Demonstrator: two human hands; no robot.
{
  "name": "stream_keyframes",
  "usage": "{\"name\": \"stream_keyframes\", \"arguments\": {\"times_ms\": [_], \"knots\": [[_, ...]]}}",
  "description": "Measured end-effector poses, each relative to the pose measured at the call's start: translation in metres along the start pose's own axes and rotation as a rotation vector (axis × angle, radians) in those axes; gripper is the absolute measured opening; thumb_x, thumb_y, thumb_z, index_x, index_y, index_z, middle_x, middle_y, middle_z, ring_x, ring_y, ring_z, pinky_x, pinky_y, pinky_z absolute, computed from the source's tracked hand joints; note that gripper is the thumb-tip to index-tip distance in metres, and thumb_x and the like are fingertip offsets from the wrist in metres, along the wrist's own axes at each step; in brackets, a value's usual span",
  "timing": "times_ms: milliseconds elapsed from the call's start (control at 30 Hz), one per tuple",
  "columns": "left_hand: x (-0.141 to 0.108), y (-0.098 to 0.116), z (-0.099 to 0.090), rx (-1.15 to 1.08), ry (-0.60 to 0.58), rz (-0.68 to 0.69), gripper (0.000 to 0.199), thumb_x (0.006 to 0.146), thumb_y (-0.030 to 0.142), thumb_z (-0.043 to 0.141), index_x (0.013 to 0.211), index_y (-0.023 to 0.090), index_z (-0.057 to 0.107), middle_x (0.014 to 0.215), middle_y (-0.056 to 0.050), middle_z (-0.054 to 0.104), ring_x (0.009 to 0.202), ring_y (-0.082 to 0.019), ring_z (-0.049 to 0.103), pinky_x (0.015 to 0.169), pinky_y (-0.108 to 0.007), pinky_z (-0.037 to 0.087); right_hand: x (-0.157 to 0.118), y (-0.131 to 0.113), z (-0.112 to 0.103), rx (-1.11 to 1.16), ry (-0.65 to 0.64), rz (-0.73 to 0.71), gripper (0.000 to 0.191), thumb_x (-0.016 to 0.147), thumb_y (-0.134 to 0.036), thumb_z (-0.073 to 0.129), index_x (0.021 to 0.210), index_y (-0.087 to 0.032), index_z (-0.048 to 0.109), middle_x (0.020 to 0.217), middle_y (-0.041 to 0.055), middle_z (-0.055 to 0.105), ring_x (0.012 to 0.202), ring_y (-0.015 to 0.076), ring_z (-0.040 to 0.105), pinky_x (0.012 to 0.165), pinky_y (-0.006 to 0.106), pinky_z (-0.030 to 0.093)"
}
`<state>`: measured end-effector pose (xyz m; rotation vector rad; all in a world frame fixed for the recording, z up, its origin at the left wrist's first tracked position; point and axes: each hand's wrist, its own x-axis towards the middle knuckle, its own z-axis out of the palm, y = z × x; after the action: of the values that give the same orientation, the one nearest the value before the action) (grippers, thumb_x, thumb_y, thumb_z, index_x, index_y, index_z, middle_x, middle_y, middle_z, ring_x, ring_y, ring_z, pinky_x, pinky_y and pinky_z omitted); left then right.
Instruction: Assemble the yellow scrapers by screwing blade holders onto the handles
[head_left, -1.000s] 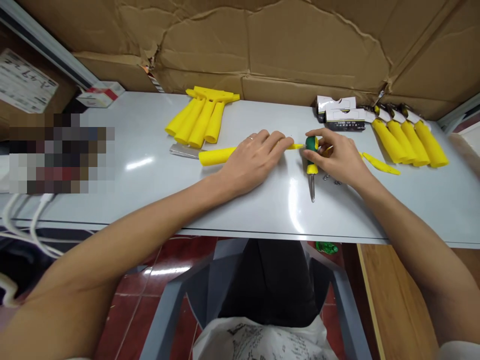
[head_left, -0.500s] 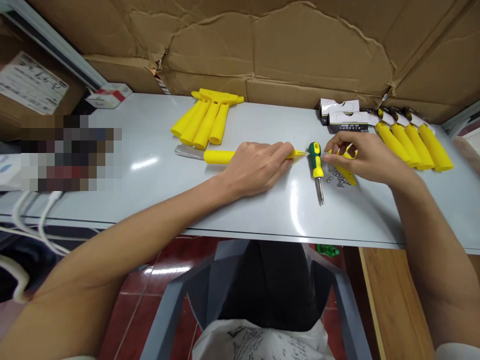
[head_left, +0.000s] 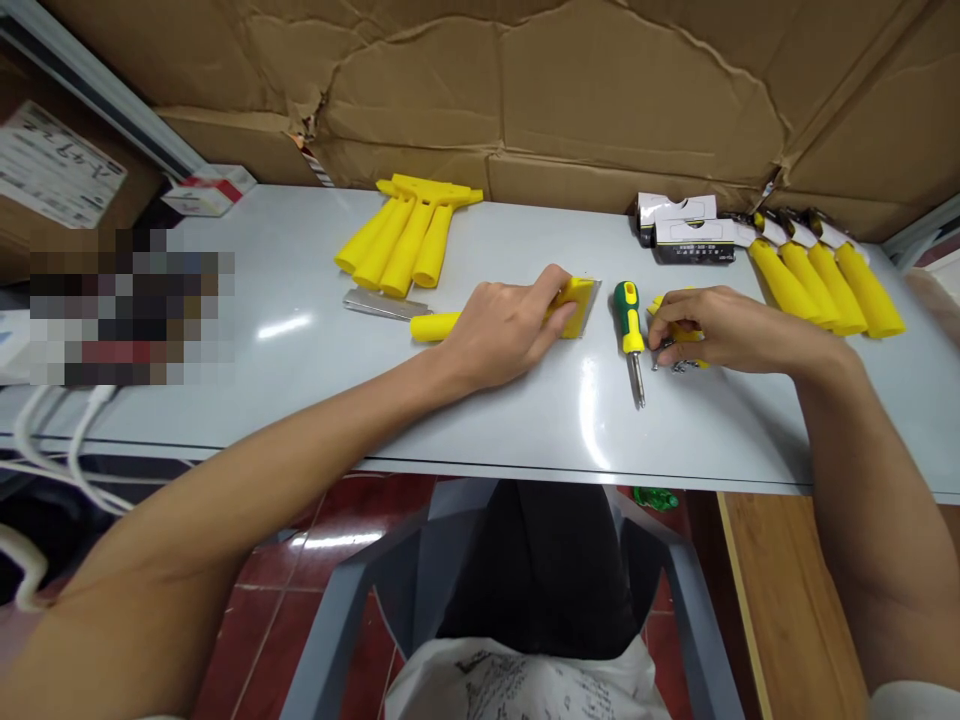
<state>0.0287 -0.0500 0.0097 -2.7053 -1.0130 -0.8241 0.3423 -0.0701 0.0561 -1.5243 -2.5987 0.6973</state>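
My left hand (head_left: 506, 332) is gripping the yellow scraper (head_left: 577, 307), left of the screwdriver (head_left: 631, 328). My right hand (head_left: 712, 328) is touching tiny screws (head_left: 684, 367), probably picking one; I can't tell if it's holding any. Next is needing a careful pinch.

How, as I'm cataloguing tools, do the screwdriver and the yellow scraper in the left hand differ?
The screwdriver has a green-and-yellow handle; the scraper has a plain yellow one. The screwdriver lies on the table; the left hand grips the scraper. The screwdriver ends in a slim metal shaft, the scraper in a wide head edged with metal. Both combine yellow and metal.
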Motion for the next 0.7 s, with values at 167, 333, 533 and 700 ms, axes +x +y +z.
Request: {"name": "stream_keyframes", "arguments": {"times_ms": [167, 333, 533, 700], "knots": [[0.001, -0.002, 0.0, -0.093, -0.051, -0.077, 0.034, 0.11, 0.04, 0.037, 0.128, 0.017, 0.054, 0.095, -0.007, 0.08, 0.071, -0.02, 0.072, 0.063, -0.032, 0.042, -0.001, -0.002, -0.003, -0.063, -0.04, 0.049, 0.013, 0.089, -0.036, 0.069, 0.089, -0.028, 0.079, 0.106, 0.0044, 0.075, 0.096, 0.0249, 0.07, 0.088, 0.04, 0.049], [0.002, -0.002, -0.001, -0.19, -0.068, -0.124, 0.03, 0.108, 0.039, 0.042, 0.128, 0.02, 0.055, 0.102, -0.007, 0.081, 0.078, -0.02, 0.074, 0.068, -0.032, 0.049, 0.0, 0.001, -0.002, -0.096, 0.003, 0.04, 0.015, 0.093, -0.038, 0.069, 0.093, -0.027, 0.079, 0.106, 0.004, 0.075, 0.094, 0.0235, 0.07, 0.089, 0.04, 0.049], [0.003, -0.003, -0.003, -0.253, -0.081, -0.141, 0.026, 0.109, 0.038, 0.043, 0.126, 0.021, 0.055, 0.098, -0.006, 0.079, 0.073, -0.019, 0.071, 0.068, -0.033, 0.048, 0.002, 0.008, 0.0, -0.11, 0.018, 0.074, 0.015, 0.09, -0.041, 0.076, 0.093, -0.027, 0.08, 0.104, 0.0043, 0.076, 0.093, 0.0247, 0.069, 0.085, 0.039, 0.049], [0.004, -0.003, -0.006, -0.237, -0.086, -0.151, 0.024, 0.106, 0.037, 0.05, 0.123, 0.022, 0.056, 0.092, -0.004, 0.075, 0.072, -0.019, 0.067, 0.067, -0.034, 0.045, 0.002, 0.006, 0.0, -0.106, 0.071, 0.041, 0.015, 0.094, -0.039, 0.071, 0.091, -0.026, 0.079, 0.1, 0.005, 0.078, 0.087, 0.0234, 0.068, 0.082, 0.039, 0.046]]}}
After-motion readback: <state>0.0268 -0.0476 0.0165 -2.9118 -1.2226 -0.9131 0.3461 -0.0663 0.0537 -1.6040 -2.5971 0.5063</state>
